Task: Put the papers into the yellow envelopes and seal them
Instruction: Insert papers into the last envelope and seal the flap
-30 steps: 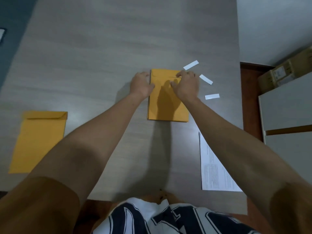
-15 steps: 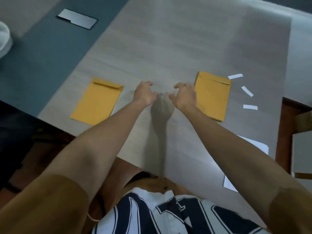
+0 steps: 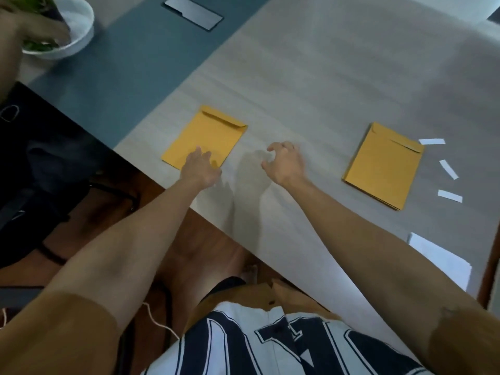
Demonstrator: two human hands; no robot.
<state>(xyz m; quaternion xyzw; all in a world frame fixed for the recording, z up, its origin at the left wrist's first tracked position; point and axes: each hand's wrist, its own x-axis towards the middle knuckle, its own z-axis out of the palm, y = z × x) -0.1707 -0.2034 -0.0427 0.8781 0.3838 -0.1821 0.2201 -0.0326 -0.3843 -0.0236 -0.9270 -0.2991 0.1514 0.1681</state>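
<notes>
Two yellow envelopes lie flat on the grey table. The left envelope (image 3: 208, 136) has its flap folded at the far end; my left hand (image 3: 198, 169) reaches onto its near corner with fingers stretched out, touching it. My right hand (image 3: 284, 163) hovers over bare table between the envelopes, fingers loosely curled and holding nothing. The right envelope (image 3: 384, 166) lies apart, flap down. A white sheet of paper (image 3: 443, 261) lies at the table's near right edge.
Three small white paper strips (image 3: 449, 169) lie right of the right envelope. A white bowl with greens (image 3: 73, 36) stands far left, with another person's arm (image 3: 10, 50) by it. A dark table section (image 3: 130, 71) with a metal plate (image 3: 193, 14) runs along the left.
Both hands left the right envelope and moved left. My left hand now reaches onto the left envelope's near corner. The view has swung left.
</notes>
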